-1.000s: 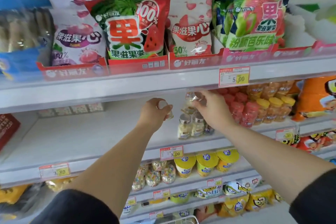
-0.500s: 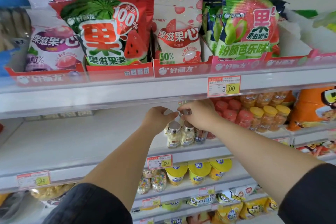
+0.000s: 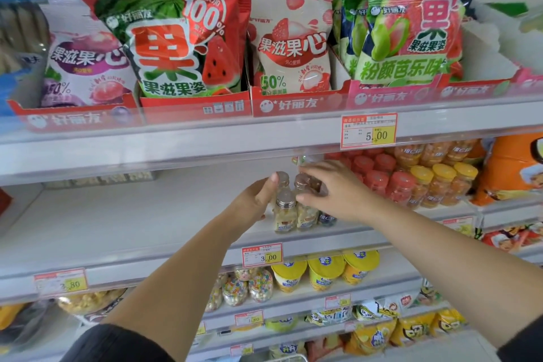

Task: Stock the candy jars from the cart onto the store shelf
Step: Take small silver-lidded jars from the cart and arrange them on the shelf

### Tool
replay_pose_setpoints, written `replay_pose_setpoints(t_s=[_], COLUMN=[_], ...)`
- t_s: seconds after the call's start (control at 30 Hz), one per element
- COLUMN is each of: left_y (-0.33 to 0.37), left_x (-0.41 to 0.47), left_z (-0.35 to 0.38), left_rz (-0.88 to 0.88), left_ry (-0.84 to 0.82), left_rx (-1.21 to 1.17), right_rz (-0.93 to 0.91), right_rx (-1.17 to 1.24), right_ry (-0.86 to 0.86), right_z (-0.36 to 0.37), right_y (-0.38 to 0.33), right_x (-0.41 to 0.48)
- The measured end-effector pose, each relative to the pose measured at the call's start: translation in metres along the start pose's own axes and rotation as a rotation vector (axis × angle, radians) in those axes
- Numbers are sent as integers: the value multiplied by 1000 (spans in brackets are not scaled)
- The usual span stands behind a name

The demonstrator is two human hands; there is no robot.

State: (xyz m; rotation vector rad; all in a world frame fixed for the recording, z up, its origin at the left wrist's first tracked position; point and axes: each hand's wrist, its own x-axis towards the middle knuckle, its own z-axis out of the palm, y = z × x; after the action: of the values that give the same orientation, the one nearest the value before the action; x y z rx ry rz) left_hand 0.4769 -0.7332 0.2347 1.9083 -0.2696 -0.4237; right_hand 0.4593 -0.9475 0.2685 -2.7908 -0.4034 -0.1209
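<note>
Several small clear candy jars (image 3: 284,214) with silver caps stand in a tight group on the white middle shelf (image 3: 123,223). My left hand (image 3: 254,200) wraps around a jar at the left side of the group, thumb up against its cap. My right hand (image 3: 332,188) reaches in from the right and pinches the silver cap of another jar (image 3: 304,185) at the top of the group. A dark-labelled jar (image 3: 326,219) shows under my right wrist. The cart is out of view.
Red-capped and yellow-capped jars (image 3: 411,182) fill the same shelf to the right, then an orange bag (image 3: 508,167). Fruit-candy bags in red trays (image 3: 194,106) sit on the shelf above. Price tags (image 3: 262,256) line the shelf edges. Lower shelves hold yellow cups and snack packs.
Both hands came down from under the upper shelf to the jar group, bringing their jars with them. The camera shifted slightly right.
</note>
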Motion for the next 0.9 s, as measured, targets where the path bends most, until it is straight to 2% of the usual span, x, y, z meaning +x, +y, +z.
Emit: replay_pose_setpoints(t_s=[0.13, 0.4, 0.9], left_y=[-4, -7, -7], left_x=[-9, 1, 1], left_z=[-2, -1, 1], left_rz=[108, 28, 46], left_ry=[-82, -129, -91], left_rx=[39, 290, 185], right_rz=[-87, -118, -108], right_rx=[-138, -330, -372], right_ry=[-47, -96, -35], right_z=[-3, 3, 13], right_y=[4, 2, -3], right_x=[-7, 0, -5])
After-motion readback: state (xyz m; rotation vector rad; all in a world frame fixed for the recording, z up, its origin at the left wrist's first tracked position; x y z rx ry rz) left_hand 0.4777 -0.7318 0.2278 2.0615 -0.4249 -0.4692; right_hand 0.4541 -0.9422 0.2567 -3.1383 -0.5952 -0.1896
